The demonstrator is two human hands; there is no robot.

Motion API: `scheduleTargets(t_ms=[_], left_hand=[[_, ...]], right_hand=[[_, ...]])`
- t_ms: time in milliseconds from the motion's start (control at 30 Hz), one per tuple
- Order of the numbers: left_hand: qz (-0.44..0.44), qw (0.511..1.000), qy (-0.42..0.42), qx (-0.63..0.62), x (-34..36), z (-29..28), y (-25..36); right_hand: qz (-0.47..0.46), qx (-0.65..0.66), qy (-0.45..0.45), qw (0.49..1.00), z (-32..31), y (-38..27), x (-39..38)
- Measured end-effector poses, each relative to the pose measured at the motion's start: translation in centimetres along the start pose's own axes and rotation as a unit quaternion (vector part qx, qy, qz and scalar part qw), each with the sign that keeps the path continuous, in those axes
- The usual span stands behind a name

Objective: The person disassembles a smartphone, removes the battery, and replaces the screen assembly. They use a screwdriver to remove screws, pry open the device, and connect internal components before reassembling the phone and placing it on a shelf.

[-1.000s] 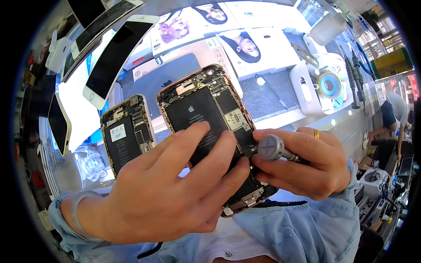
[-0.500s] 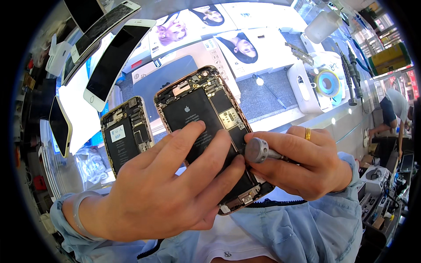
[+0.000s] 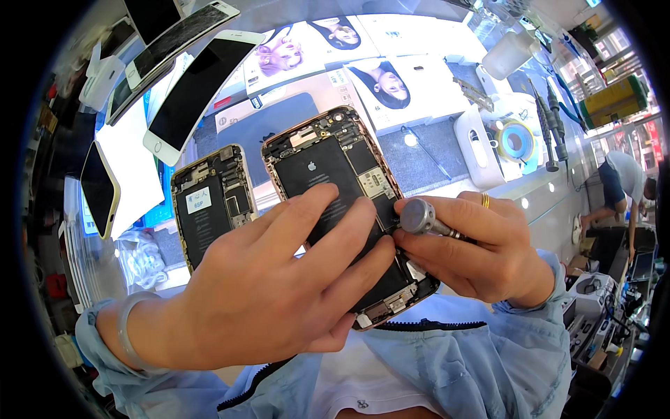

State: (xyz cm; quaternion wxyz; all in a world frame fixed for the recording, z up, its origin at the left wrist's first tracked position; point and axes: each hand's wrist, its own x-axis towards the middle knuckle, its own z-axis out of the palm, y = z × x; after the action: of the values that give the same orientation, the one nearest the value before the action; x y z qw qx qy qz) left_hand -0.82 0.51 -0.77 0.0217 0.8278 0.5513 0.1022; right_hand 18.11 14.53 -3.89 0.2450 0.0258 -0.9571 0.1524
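An opened rose-gold phone (image 3: pixel 314 157) shows its dark battery and circuit boards, tilted beneath my hands. My left hand (image 3: pixel 265 286) grips it, fingers spread across the battery and lower body. At its right edge, my right hand (image 3: pixel 474 251), with a gold ring, pinches a screwdriver (image 3: pixel 420 216) with a silver round cap; its tip is hidden among fingers near the lower board. A second opened phone (image 3: pixel 209 209), gold-edged with a white sticker on its battery, lies just left, partly behind my left hand.
Several phones (image 3: pixel 199 91) lie at upper left. Flat boxes (image 3: pixel 433 91) cover the lit counter. A tape roll (image 3: pixel 516 143), a bottle (image 3: pixel 506 56) and screwdrivers (image 3: pixel 555 126) sit at upper right. A plastic bag (image 3: pixel 139 258) is at left; another person (image 3: pixel 621 181) bends at far right.
The screwdriver cap and my right hand have risen slightly in view, the cap also shifting left then slightly right. My left hand still grips the phone, both appearing a little higher.
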Motion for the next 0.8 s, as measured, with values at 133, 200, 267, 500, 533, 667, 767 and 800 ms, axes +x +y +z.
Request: scheduleTargets(t_ms=[133,200,267,500,533,667,767,800], left_hand=[[-0.002,1.000,0.009,-0.003,-0.14,0.14,0.03],[0.000,1.000,0.010,-0.003,-0.13,0.18,0.03],[0.001,1.000,0.005,0.000,-0.03,0.12,0.00],[-0.002,1.000,0.002,-0.004,-0.01,0.01,0.07],[-0.003,1.000,0.000,-0.004,0.01,-0.01,0.06],[-0.002,1.000,0.004,-0.005,0.04,0.08,-0.02],[-0.007,1.000,0.011,-0.006,-0.12,0.15,0.00],[-0.005,1.000,0.011,-0.005,-0.10,0.17,-0.05]], right_hand=[[-0.019,-0.016,0.038,0.999,0.67,0.19,-0.27],[-0.015,-0.009,0.051,0.999,0.78,0.19,-0.26],[-0.018,-0.001,0.041,0.999,0.57,0.21,-0.10],[-0.020,-0.017,0.039,0.999,0.62,0.02,-0.19],[-0.025,-0.026,0.041,0.999,0.68,0.03,-0.24],[-0.030,-0.031,0.046,0.998,0.74,0.13,-0.29],[-0.030,-0.025,0.041,0.998,0.64,0.10,-0.21],[-0.028,-0.023,0.041,0.999,0.63,0.08,-0.19]])
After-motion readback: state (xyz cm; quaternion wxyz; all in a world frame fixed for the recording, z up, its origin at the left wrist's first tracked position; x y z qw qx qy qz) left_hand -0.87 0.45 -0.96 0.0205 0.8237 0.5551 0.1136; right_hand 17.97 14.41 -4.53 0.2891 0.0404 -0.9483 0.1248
